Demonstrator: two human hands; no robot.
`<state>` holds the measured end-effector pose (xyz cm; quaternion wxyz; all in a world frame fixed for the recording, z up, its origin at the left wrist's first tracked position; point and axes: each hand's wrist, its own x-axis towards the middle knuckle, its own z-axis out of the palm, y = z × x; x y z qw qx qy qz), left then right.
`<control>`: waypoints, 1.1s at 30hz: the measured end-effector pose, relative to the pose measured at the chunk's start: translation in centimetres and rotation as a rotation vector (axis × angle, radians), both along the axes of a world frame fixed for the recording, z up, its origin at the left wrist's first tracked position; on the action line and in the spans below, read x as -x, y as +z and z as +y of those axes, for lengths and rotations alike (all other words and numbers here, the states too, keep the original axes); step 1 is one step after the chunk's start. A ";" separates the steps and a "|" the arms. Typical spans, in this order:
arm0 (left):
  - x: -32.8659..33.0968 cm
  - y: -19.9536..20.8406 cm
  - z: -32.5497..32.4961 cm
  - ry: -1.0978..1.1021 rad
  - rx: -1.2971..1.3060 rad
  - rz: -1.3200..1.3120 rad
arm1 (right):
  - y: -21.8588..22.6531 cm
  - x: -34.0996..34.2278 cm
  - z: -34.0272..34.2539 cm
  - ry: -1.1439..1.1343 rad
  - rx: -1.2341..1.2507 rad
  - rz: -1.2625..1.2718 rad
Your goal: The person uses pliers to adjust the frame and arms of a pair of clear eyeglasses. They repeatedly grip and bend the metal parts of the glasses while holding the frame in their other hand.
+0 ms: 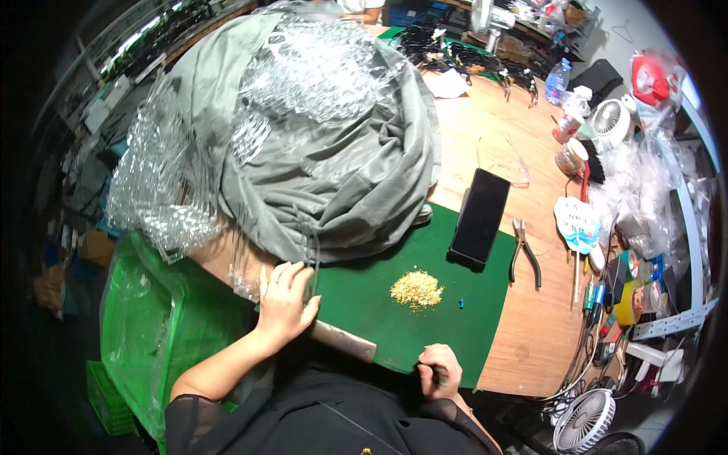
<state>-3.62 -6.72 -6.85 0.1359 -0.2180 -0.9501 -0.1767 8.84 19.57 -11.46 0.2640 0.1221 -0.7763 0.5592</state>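
Observation:
On the left, my left hand (284,299) rests at the near table edge with its fingers closed around a thin clear plastic piece (314,254), which looks like part of an eyeglass frame. More such pieces lie in a big shiny heap (318,72) on a grey cloth (334,182). My right hand (440,371), at the mat's near edge, is closed on a dark handle (434,374); the rest of that tool is hidden. Between and beyond the hands, a pile of tiny gold-coloured parts (417,290) sits on the green mat (364,303).
A black phone (480,218) and black-handled pliers (523,254) lie to the right, with a small blue piece (461,303) on the mat. A green crate (144,318) stands below at left. Small fans (611,120), a bottle (557,82) and plastic bags crowd the right side.

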 end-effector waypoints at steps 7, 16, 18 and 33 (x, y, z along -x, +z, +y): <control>3.6 2.8 0.9 -0.069 -0.282 -0.139 | -1.0 -0.1 -2.0 -0.290 0.406 0.031; 25.4 4.5 5.3 -0.096 -0.088 0.268 | -0.8 0.3 -1.0 -0.257 0.089 0.143; 30.7 2.5 5.0 0.038 -0.018 0.341 | 2.1 1.9 -2.3 -0.362 0.011 0.201; 27.0 2.4 3.6 -0.286 -0.120 0.151 | 1.9 1.9 -2.8 -0.484 0.000 0.192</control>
